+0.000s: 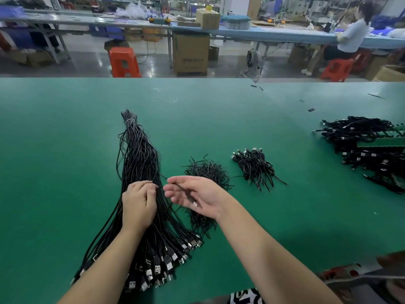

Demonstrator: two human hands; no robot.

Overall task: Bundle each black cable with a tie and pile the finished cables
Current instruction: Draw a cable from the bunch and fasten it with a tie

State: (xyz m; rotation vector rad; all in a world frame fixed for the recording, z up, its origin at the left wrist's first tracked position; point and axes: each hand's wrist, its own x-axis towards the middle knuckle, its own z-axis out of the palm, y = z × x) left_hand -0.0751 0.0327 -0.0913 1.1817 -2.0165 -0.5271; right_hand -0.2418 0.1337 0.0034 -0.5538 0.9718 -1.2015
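Green desk (65, 139): long cable bunch (140, 163) left-center, ties heap (208, 172) center, small bundled pile (255, 166) right-center, big pile (368, 148) right edge.

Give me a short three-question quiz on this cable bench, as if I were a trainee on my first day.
1. True or false: the big bunch of loose cables is bound with a light band near its far end.
2. Which hand rests on that bunch: A) the left hand B) the right hand C) neither?
3. Fill in: the heap of black ties lies between the big bunch and the small pile of ______ cables.

Key
1. True: the band wraps the narrow far tip.
2. A: the left hand's fingers curl into the strands; the right hand holds one thin black strand.
3. Bundled.
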